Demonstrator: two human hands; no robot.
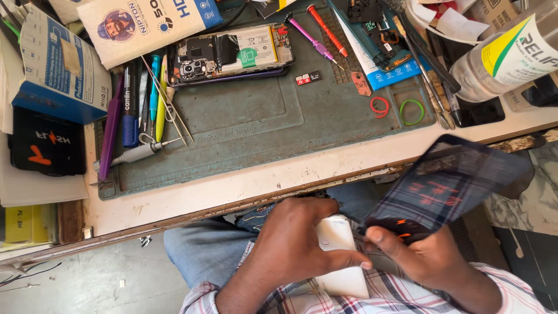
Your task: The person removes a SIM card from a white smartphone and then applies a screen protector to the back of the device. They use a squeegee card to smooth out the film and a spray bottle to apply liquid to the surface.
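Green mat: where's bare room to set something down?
The mat's middle and front are bare, from below the opened phone to the near edge. The bench's white front strip is also bare. The pens and tweezers crowd the left; the screwdrivers and rubber rings crowd the back right.

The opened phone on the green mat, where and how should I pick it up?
Grip the opened phone by its two long edges, coming from above. It lies flat with the back off and the battery and boards facing up, so fingers should stay off the top. Its long sides look free; the screwdrivers lie to the right of its short end.
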